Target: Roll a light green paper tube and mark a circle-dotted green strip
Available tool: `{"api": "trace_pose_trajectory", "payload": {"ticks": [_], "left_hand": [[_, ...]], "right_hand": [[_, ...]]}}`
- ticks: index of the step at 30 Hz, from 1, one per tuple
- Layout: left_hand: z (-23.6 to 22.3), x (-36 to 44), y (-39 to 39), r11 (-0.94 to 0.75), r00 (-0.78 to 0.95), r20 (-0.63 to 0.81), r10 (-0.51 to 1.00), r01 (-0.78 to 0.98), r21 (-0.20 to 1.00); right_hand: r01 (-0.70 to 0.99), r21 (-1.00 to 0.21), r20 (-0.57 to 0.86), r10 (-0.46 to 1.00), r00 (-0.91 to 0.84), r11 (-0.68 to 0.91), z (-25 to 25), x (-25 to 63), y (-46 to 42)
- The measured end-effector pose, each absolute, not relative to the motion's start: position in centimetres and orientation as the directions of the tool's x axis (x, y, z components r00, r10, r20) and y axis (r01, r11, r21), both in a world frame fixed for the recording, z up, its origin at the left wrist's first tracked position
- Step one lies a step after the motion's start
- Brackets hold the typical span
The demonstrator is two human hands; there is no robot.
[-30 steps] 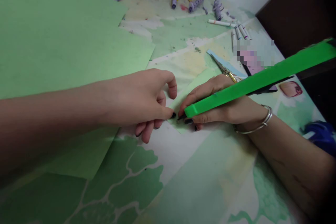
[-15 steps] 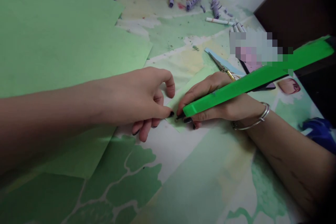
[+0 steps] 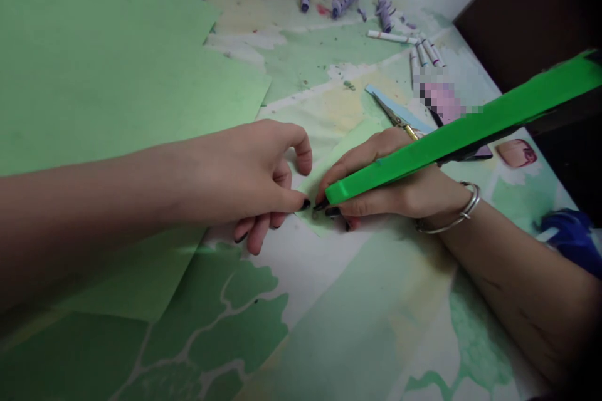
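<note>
My left hand point(image 3: 254, 178) is curled, and its thumb tip presses down on the corner of a small pale green paper piece point(image 3: 324, 166) that lies on the table. My right hand point(image 3: 390, 185) grips a long bright green pen-like tool point(image 3: 461, 131) with its dark tip touching the same paper corner, right beside my left thumb. A silver bangle point(image 3: 458, 213) circles my right wrist. Most of the small paper is hidden under both hands.
Large light green paper sheets point(image 3: 108, 75) cover the left of the patterned table. Gold scissors on a blue strip point(image 3: 399, 118) lie just behind my right hand. Crayons point(image 3: 426, 50) and rolled paper bits point(image 3: 343, 3) lie at the back. A dark cabinet stands right.
The far end of the green tool has tilted a little higher. Both hands stay on the paper corner almost unmoved.
</note>
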State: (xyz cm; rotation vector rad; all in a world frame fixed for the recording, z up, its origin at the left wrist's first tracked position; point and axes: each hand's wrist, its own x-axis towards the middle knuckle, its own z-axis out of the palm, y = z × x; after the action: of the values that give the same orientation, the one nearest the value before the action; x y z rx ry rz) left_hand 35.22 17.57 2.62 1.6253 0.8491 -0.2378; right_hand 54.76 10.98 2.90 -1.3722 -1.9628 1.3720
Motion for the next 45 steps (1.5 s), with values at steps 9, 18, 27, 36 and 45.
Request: {"api": "trace_pose_trajectory", "payload": {"ticks": [9,18,27,36,45], "left_hand": [[2.6,35.2,17.6,0.007,0.695,-0.594,0.405,0.647,0.762],[2.7,35.2,17.5,-0.006,0.685,-0.607,0.402,0.665,0.747],[3.0,35.1,17.3,0.009,0.717,-0.574,0.394,0.622,0.783],[3.5,35.1,16.5,-0.001,0.742,-0.531,0.410,0.583,0.813],[3.2,35.1,15.7,-0.002,0.753,-0.527,0.394,0.574,0.819]], "right_hand": [[0.488,-0.866,-0.151,0.869,-0.472,0.114,2.9,54.7,10.9],[0.460,-0.884,-0.165,0.861,-0.482,0.088,2.9,54.7,11.0],[0.462,-0.885,-0.193,0.857,-0.478,0.058,2.8,54.7,10.8],[0.486,-0.863,-0.076,0.915,-0.397,0.139,3.3,53.8,9.4],[0.364,-0.929,-0.151,0.969,-0.196,-0.071,2.6,53.7,7.8]]}}
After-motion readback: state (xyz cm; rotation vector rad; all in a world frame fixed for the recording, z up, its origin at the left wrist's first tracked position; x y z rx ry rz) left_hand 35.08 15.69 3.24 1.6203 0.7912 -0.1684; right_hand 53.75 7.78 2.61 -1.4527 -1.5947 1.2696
